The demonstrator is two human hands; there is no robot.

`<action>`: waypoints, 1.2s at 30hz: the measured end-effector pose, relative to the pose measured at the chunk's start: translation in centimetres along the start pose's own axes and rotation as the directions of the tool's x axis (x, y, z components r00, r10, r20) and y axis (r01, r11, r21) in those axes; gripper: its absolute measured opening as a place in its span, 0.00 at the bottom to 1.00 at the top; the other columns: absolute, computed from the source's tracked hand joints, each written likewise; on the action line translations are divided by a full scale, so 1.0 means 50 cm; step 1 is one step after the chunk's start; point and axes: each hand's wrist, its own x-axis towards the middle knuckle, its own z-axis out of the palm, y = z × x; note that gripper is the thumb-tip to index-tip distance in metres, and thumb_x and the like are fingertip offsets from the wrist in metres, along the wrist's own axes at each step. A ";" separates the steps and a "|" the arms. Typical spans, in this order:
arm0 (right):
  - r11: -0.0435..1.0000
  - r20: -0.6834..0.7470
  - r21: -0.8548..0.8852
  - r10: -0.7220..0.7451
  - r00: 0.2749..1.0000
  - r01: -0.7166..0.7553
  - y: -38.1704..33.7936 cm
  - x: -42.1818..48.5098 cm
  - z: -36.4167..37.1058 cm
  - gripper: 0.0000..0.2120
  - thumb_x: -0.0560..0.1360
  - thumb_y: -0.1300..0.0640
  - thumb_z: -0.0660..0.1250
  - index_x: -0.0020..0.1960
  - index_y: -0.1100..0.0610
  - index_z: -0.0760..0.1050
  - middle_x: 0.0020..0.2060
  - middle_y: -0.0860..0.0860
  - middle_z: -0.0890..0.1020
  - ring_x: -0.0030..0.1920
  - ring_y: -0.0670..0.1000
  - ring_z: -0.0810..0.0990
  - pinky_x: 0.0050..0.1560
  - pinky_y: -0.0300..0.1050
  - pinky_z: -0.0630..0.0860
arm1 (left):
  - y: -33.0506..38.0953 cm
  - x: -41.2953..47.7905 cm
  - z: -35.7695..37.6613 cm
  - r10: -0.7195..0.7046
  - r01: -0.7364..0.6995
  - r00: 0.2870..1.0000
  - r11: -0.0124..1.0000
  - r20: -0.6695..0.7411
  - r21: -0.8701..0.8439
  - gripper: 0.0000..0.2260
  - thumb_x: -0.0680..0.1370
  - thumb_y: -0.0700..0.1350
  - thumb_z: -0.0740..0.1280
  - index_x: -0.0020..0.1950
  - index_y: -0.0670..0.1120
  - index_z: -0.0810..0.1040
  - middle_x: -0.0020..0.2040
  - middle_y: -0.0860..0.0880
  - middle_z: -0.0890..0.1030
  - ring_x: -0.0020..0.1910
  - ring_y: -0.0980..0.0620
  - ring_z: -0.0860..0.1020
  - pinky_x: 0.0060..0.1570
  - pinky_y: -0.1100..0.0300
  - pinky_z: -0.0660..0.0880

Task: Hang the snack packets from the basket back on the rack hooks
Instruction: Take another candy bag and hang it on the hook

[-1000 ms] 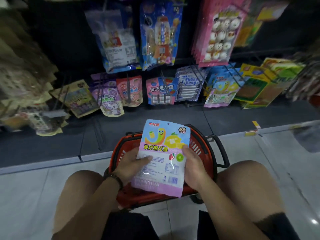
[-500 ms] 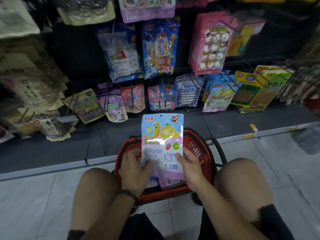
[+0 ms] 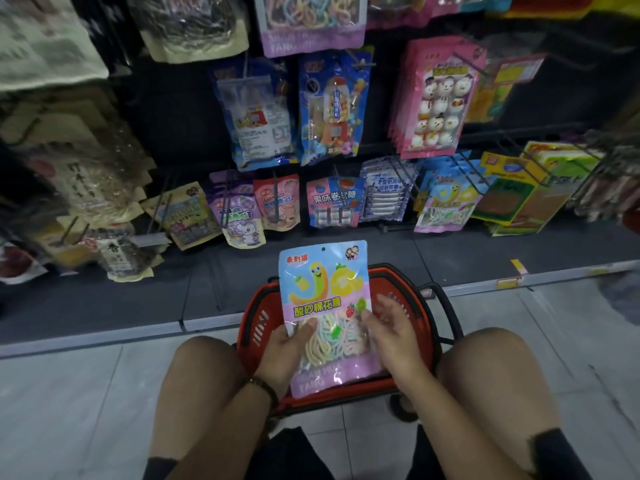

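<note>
A blue-and-purple snack packet [image 3: 325, 306] with a yellow worm and a clear window of pastel candy strips stands upright over the red basket [image 3: 254, 329]. My left hand [image 3: 285, 355] grips its lower left edge, thumb on the front. My right hand [image 3: 391, 332] lies at the packet's right edge with relaxed, spread fingers, the thumb touching the front. A hang hole shows at the packet's top. Several matching packets [image 3: 446, 202] hang on a lower rack hook to the right.
The dark rack holds other packets on hooks: pink marshmallow packs [image 3: 440, 102], blue candy packs [image 3: 330, 109], purple and pink pouches [image 3: 239, 209]. The basket sits on the pale tiled floor between my knees, its black handle [image 3: 450, 306] at the right. A grey base shelf [image 3: 138, 299] runs below.
The packet has been turned over, from its printed back with barcode to the front with the clear window, and raised slightly. My right hand has loosened its hold. The camera tilted upward.
</note>
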 end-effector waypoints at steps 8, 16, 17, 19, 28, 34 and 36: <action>0.997 0.043 0.050 0.060 0.997 -0.062 -0.057 0.003 0.004 0.04 0.81 0.62 0.72 0.55 0.61 0.83 0.44 0.58 0.89 0.43 0.59 0.89 0.40 0.53 0.85 | 0.019 -0.015 0.010 0.103 -0.107 0.994 0.987 0.043 0.119 0.13 0.81 0.39 0.73 0.66 0.41 0.83 0.60 0.44 0.88 0.60 0.42 0.87 0.62 0.42 0.83; 0.991 0.110 -0.121 -0.037 0.993 0.051 -0.181 0.046 0.013 0.04 0.79 0.66 0.72 0.49 0.59 0.84 0.44 0.52 0.90 0.46 0.54 0.88 0.50 0.50 0.83 | 0.190 0.004 0.036 0.303 -0.304 0.953 0.950 0.024 0.071 0.09 0.82 0.39 0.71 0.63 0.42 0.84 0.57 0.46 0.89 0.55 0.47 0.88 0.46 0.58 0.84; 0.988 0.116 -0.138 -0.047 0.992 0.063 -0.209 0.049 0.017 0.05 0.79 0.67 0.72 0.46 0.60 0.83 0.39 0.49 0.89 0.41 0.49 0.87 0.45 0.44 0.81 | 0.210 0.005 0.040 0.314 -0.315 0.949 0.945 0.030 0.088 0.09 0.83 0.40 0.71 0.63 0.43 0.84 0.57 0.46 0.89 0.55 0.46 0.88 0.46 0.57 0.84; 0.981 0.147 -0.158 -0.087 0.985 0.110 -0.272 0.055 0.025 0.04 0.79 0.63 0.73 0.45 0.60 0.82 0.34 0.45 0.87 0.36 0.43 0.85 0.39 0.37 0.77 | 0.250 0.008 0.045 0.333 -0.336 0.942 0.936 0.041 0.102 0.09 0.83 0.41 0.72 0.63 0.44 0.84 0.57 0.46 0.89 0.58 0.43 0.88 0.53 0.49 0.84; 0.966 0.127 -0.026 -0.251 0.960 0.256 -0.570 0.095 0.099 0.04 0.81 0.60 0.73 0.54 0.58 0.86 0.47 0.53 0.91 0.49 0.58 0.90 0.51 0.56 0.86 | 0.492 -0.008 0.105 0.448 -0.449 0.894 0.891 0.031 0.062 0.11 0.80 0.39 0.75 0.63 0.44 0.84 0.57 0.47 0.89 0.58 0.42 0.88 0.61 0.42 0.83; 0.947 0.077 0.006 -0.322 0.944 0.322 -0.739 0.107 0.143 0.08 0.79 0.52 0.75 0.44 0.55 0.86 0.37 0.47 0.89 0.34 0.47 0.87 0.34 0.45 0.82 | 0.696 -0.024 0.175 0.511 -0.514 0.857 0.857 -0.067 -0.030 0.11 0.79 0.48 0.77 0.58 0.44 0.87 0.52 0.44 0.90 0.53 0.42 0.89 0.60 0.41 0.84; 0.947 0.043 -0.020 -0.320 0.946 0.321 -0.787 0.112 0.158 0.13 0.78 0.46 0.76 0.41 0.55 0.86 0.34 0.47 0.88 0.35 0.49 0.88 0.38 0.48 0.85 | 0.753 -0.022 0.193 0.531 -0.534 0.843 0.846 -0.088 -0.009 0.13 0.77 0.51 0.79 0.56 0.43 0.88 0.50 0.43 0.90 0.51 0.41 0.89 0.60 0.39 0.84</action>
